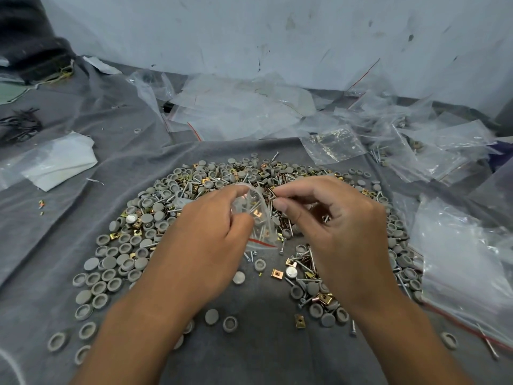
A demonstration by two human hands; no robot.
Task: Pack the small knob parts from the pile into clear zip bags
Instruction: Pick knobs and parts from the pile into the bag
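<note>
A grey cloth [258, 354] is covering the work surface. Above its near part, the left hand [205, 240] is pinching a small clear zip bag [261, 218] (red-striped at the seal, brass clips and screws showing inside), while the right hand [341, 232] is pinching its rim. Behind, the pile [211, 176] of grey round knob parts is lying mixed with screws. Farther back, empty clear bags [238, 112] are lying crumpled; no writing is readable.

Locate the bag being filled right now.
Head view, centre: the bag is held between the left hand and right hand, above the pile on the grey cloth.
</note>
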